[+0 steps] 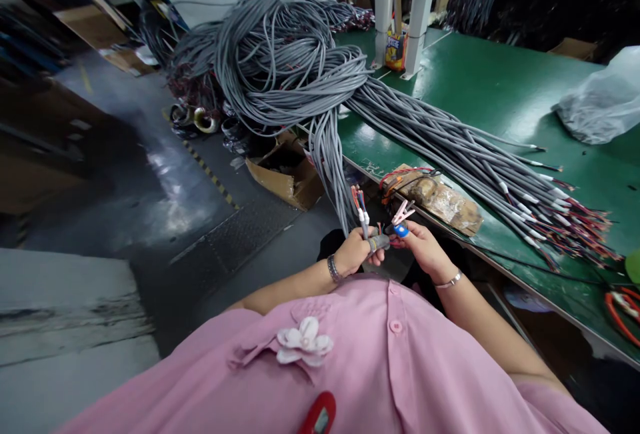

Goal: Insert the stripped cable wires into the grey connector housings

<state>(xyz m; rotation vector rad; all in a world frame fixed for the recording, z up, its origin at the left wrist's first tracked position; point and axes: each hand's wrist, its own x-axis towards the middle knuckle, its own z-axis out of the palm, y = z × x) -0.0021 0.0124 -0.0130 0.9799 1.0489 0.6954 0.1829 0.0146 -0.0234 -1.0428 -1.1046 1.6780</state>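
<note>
Just off the near edge of the green table point(480, 94), the left hand point(354, 252) grips a grey cable end point(361, 217) while the right hand point(423, 244) pinches its stripped wires; sorting those conductors seems underway, which calls for fine fingertip separation.

No lettering is showing clearly enough to read; the small yellow printed carton point(396, 44) on the green table point(480, 94) is bearing blurred, illegible print.
</note>
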